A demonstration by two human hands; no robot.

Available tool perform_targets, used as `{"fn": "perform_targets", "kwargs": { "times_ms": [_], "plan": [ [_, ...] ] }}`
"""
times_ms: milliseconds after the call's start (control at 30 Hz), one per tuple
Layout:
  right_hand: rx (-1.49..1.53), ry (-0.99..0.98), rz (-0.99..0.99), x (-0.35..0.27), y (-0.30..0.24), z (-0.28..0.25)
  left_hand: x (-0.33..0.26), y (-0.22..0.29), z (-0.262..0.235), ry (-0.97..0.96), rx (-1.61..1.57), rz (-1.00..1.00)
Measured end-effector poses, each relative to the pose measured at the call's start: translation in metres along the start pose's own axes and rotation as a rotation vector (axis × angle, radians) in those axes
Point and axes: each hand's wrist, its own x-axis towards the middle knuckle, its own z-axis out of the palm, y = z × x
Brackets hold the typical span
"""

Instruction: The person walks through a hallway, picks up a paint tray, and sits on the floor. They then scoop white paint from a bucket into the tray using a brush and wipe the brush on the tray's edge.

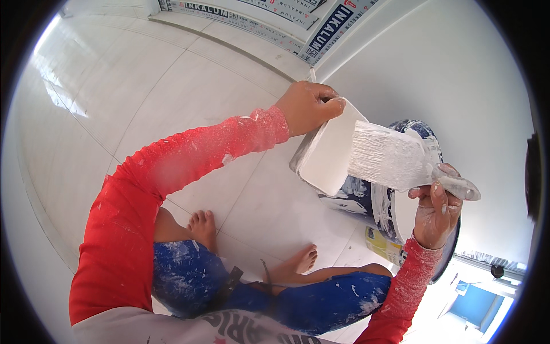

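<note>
My left hand (312, 108) is closed on the upper edge of a white rectangular plastic tray (325, 163), tilted up with its pale inner face showing. My right hand (436, 215) grips the handle of a wide paintbrush (389, 156), thumb and fingers round it. Thick white paint coats the bristles and much of the brush, and their tips are at the tray's right edge; contact is hard to tell. Below both, a dark blue bucket (350, 195) smeared with white paint stands partly hidden by the tray, brush and right hand. White paint marks my right fingers.
A smooth white wall (478, 103) rises close on the right. Film-covered frame pieces (246, 23) line the far edge of the tiled floor (154, 103). My bare feet (203, 229) and paint-spotted blue trousers (189, 275) are near the bucket. A bright opening lies at lower right.
</note>
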Motion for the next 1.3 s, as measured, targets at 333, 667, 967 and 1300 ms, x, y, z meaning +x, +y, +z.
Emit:
{"fn": "perform_targets", "kwargs": {
  "times_ms": [333, 667, 967, 1300],
  "plan": [
    [-0.213, 0.106, 0.015, 0.008, 0.003, -0.008, 0.003, 0.015, 0.002, 0.17, -0.018, 0.03],
    [-0.491, 0.267, 0.097, 0.023, -0.029, -0.117, 0.018, 0.007, -0.024, 0.055, -0.477, -0.242],
    [-1.393, -0.275, -0.606, 0.077, 0.098, -0.15, 0.006, 0.046, -0.014, 0.252, -0.603, -0.507],
    [-0.976, -0.366, 0.335, 0.121, 0.124, -0.115, -0.032, 0.134, 0.044, 0.503, -0.569, -0.493]
  ]
}}
